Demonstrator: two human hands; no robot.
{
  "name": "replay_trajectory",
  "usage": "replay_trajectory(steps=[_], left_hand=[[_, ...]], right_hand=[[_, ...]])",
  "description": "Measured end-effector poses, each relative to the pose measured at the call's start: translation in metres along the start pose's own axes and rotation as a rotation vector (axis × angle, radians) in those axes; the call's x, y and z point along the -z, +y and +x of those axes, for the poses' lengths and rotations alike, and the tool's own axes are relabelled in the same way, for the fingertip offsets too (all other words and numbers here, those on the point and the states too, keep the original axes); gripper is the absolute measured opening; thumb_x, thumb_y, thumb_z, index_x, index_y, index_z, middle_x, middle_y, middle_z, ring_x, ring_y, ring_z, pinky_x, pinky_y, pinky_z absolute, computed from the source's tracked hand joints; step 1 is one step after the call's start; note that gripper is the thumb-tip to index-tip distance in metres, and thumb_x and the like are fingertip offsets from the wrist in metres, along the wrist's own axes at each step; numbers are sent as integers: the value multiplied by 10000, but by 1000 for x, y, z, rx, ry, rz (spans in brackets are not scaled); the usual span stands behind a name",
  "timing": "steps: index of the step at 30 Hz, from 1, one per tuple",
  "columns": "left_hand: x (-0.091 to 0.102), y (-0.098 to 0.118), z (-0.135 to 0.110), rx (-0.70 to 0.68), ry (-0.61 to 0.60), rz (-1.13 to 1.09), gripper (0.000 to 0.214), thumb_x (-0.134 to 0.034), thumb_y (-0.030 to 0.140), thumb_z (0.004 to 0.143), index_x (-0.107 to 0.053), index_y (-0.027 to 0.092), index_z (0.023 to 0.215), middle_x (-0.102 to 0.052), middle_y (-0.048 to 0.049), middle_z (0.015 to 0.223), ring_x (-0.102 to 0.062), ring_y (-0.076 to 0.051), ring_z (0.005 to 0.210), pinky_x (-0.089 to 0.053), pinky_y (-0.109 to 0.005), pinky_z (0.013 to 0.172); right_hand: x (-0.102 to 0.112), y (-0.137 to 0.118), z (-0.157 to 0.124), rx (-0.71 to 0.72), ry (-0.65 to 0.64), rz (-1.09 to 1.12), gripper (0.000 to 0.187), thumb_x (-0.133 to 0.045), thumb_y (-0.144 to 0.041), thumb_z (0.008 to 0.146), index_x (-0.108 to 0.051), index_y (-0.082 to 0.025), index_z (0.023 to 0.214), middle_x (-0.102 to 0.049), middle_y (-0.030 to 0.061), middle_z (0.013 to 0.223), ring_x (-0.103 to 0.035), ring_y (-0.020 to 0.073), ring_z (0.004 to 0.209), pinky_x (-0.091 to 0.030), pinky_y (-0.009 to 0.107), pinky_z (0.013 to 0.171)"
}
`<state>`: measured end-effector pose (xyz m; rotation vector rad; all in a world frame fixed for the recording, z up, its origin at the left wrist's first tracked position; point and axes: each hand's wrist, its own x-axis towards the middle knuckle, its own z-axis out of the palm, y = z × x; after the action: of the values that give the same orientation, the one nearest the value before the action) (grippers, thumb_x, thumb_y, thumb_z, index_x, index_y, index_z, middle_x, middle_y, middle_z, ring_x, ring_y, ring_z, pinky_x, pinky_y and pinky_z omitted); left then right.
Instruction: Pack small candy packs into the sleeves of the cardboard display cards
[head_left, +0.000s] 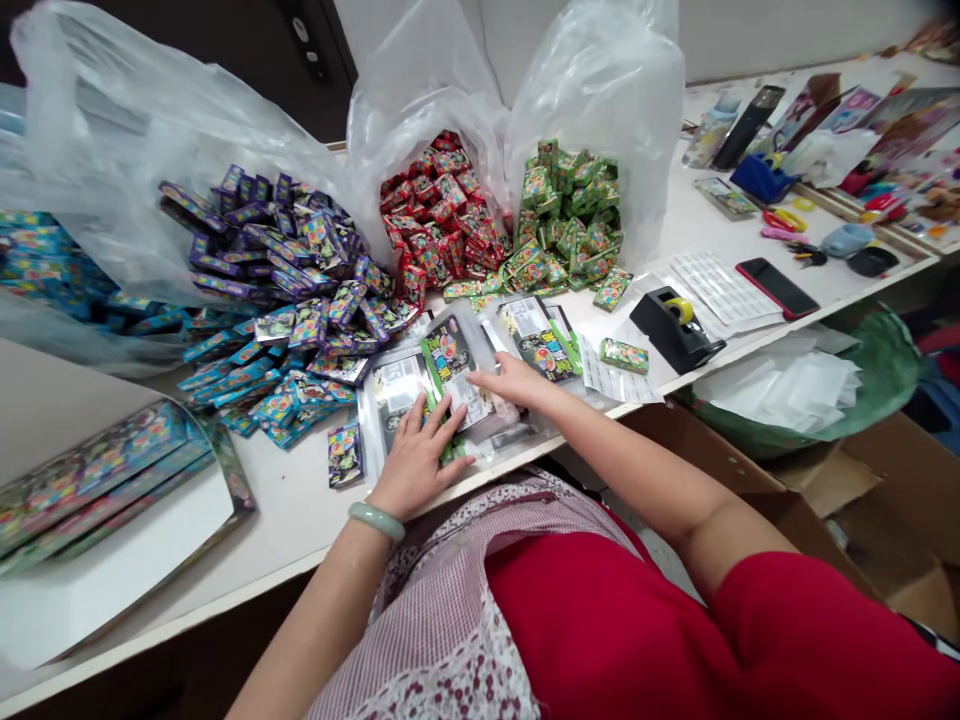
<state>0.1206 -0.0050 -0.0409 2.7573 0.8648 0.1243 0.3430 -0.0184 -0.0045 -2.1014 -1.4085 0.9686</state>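
Observation:
My left hand [424,455] lies with fingers spread over flat printed packaging in clear plastic, a jade-coloured bangle on its wrist. My right hand [517,385] is curled at the right edge of a clear plastic bag [476,335], its thumb over the bag. A black and green printed card [448,350] shows through this bag. Beneath and to the left is another sleeved card [397,385]. More black and green cards [546,350] lie just right of my right hand. A single purple packet [345,456] rests left of my left hand.
Behind are heaps of purple packets [274,240], blue packets [240,370], red boxes [446,215] and green boxes [574,200], partly in clear bags. A tape dispenser [675,330], sticker sheets [720,290] and phone [778,287] stand right. An open carton [150,560] lies left.

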Motion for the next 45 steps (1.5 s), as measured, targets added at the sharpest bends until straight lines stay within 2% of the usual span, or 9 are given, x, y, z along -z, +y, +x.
replay_trajectory(steps=[5,10,17,21,24,27,32,38,45], left_hand=[[1,-3,-2,20,27,-153,753,-506,538,860,-187,267,1485,-186,-96,1568,-102,-349,1442,-185,-585,1126],[4,-15,-8,49,179,-589,772,-500,455,890,-77,234,1497,-116,-141,1575,-150,-295,1444,-184,-515,1157],[92,-27,-22,196,1036,-614,669,-623,353,841,-301,262,1419,-394,-85,1452,-388,-248,1336,-290,-446,1131],[142,-15,-20,225,706,-260,732,-703,456,742,-407,225,1371,-476,-66,1381,-417,-293,1298,-293,-470,1120],[139,-13,-12,289,295,-435,595,-670,539,717,-575,215,1207,-655,-58,1098,-616,-265,989,-486,-406,903],[117,-24,-13,444,239,-683,381,-654,514,725,-667,185,915,-661,-26,812,-603,-182,716,-500,-282,650],[88,-51,-37,755,504,-1119,362,-768,452,605,-623,169,778,-622,16,694,-568,-125,629,-476,-220,589],[63,-58,-48,825,398,-1251,544,-804,469,561,-613,159,966,-705,-43,881,-660,-180,753,-536,-287,688],[60,-70,-54,812,291,-1169,597,-761,458,641,-563,185,1133,-697,-85,1042,-672,-244,914,-553,-357,779]], right_hand=[[-2,-9,6,51,74,26,406,-615,-343,776,-550,-101,1097,-650,167,1085,-620,281,999,-470,362,845],[43,-6,9,202,176,369,367,-606,-321,756,-522,-133,1059,-647,89,1021,-619,214,914,-483,342,808],[124,-61,5,571,24,-184,254,-663,-226,717,-566,-169,945,-619,12,897,-580,190,849,-431,299,775],[107,-127,2,722,-251,-543,212,-661,-96,702,-638,-190,890,-628,-13,797,-590,212,910,-387,341,872],[73,-166,2,866,-468,-785,184,-670,-56,685,-672,-170,829,-620,-23,711,-610,238,903,-386,385,884],[56,-180,7,948,-449,-791,191,-703,-80,693,-684,-136,876,-670,9,821,-605,257,990,-377,399,926],[86,-136,31,979,-25,-485,542,-698,-275,784,-508,-183,1283,-543,63,1293,-451,251,1239,-317,401,1025],[51,-44,14,520,-476,-493,397,-679,-391,801,-606,-163,1118,-667,115,1080,-619,245,937,-460,311,768],[5,-30,-34,354,-518,-355,346,-590,-310,842,-567,-149,1148,-684,123,998,-635,254,891,-432,311,721]])
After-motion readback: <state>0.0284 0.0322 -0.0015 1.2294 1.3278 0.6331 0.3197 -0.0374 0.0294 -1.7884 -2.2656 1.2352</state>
